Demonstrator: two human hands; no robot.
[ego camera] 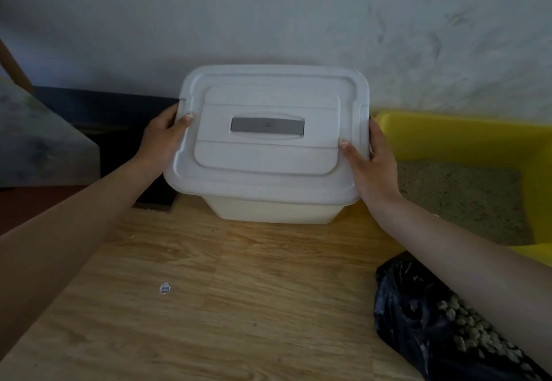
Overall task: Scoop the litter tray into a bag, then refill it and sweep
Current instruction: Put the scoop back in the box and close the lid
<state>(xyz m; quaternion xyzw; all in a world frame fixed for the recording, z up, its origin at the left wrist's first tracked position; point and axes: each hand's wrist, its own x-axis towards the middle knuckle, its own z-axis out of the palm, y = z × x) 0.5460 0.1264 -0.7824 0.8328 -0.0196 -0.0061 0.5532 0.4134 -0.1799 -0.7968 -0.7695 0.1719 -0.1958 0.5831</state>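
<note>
A white plastic storage box (268, 210) stands on the wood floor against the wall, covered by a white lid (268, 159) with a grey handle (267, 126). My left hand (162, 138) grips the lid's left edge, thumb on top. My right hand (373, 162) grips its right edge, thumb on top. To the right sits the yellow litter tray (448, 138) with pale litter (466, 198) in it. A black bag (418, 321) holding scooped litter lies at the lower right, partly under my right forearm.
The grey wall (298, 16) rises close behind the box. A dark mat or ledge (119, 112) and a grey padded thing (38, 141) lie to the left. A small round sticker (165, 288) is on the wood floor (239, 306).
</note>
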